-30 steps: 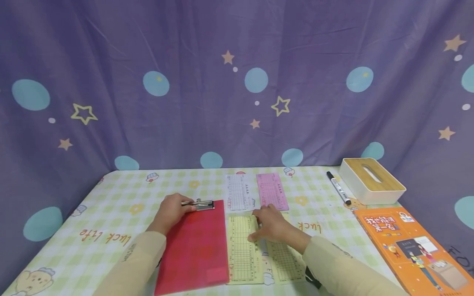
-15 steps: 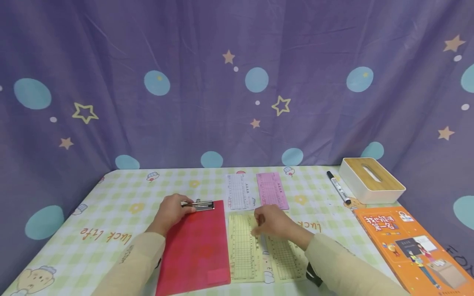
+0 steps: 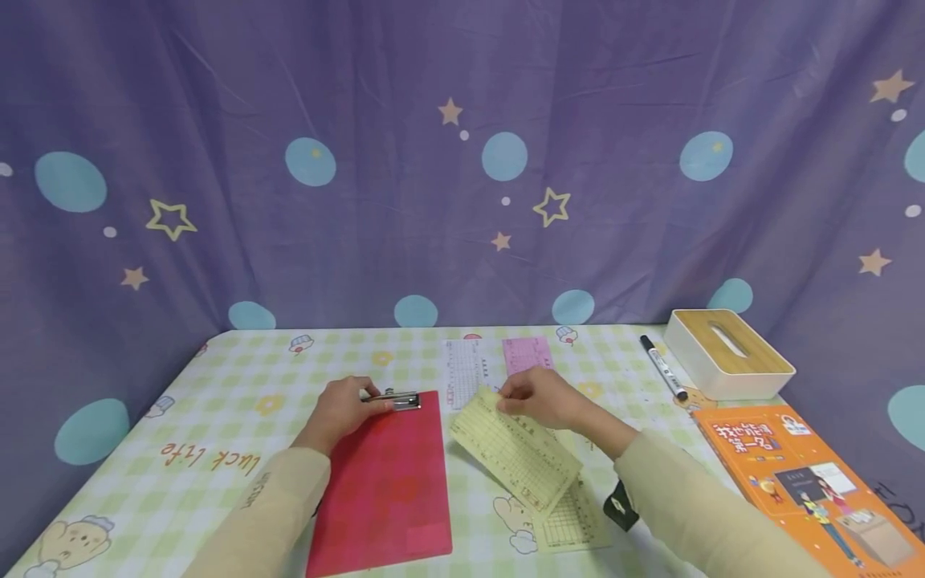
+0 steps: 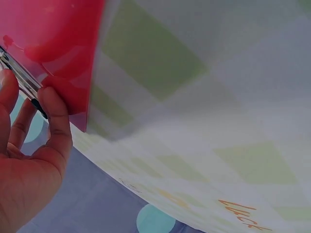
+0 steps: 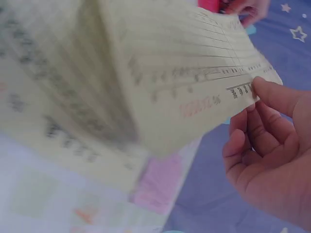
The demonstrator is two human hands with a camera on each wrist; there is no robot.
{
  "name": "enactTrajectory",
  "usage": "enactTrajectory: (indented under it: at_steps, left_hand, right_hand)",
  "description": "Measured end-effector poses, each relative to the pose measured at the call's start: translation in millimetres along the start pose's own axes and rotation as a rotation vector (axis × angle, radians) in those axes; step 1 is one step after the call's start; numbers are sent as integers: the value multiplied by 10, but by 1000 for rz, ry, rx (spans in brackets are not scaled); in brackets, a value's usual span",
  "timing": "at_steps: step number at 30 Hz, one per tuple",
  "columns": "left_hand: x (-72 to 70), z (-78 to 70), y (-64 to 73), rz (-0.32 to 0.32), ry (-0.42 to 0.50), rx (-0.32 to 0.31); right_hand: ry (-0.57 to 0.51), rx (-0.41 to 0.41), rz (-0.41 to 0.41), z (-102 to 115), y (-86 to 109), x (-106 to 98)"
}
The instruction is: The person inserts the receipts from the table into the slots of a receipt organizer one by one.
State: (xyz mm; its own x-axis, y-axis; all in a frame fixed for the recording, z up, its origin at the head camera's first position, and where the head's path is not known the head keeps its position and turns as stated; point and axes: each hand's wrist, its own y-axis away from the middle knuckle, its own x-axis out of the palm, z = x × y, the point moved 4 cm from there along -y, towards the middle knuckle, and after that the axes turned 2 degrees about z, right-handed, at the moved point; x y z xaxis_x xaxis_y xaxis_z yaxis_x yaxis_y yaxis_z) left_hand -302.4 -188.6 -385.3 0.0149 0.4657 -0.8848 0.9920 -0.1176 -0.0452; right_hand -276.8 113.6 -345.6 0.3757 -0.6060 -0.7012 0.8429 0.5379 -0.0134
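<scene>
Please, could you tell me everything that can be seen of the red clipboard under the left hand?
The flat, rectangular red clipboard looks like smooth, glossy plastic. A shiny silver metal clip sits at its far edge, and a small paler rectangle shows near its near right corner. It rests on the green-and-white checked tablecloth; whether its far end is slightly lifted is unclear. The person's left hand pinches the clip, and the sleeve hides part of the left edge. No paper shows on it.

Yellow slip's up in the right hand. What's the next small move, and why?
I'd probably bring the raised yellow slip left toward the clip on the red clipboard: the right hand pinches the slip's edge, while the left hand grips the clip. Whether the clip is open, I can't tell.
</scene>
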Motion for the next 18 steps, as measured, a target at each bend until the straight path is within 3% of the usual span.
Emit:
enactTrajectory:
  at_steps: [8, 13, 18]
  left_hand:
    - [18, -16, 0, 5, -14, -20]
    - [9, -48, 4, 9, -24, -20]
    - [-9, -70, 15, 15, -22, -26]
  right_hand:
    - [172, -146, 127, 395, -153, 68]
    - [224, -158, 212, 621, -250, 296]
    - [259, -224, 244, 783, -364, 589]
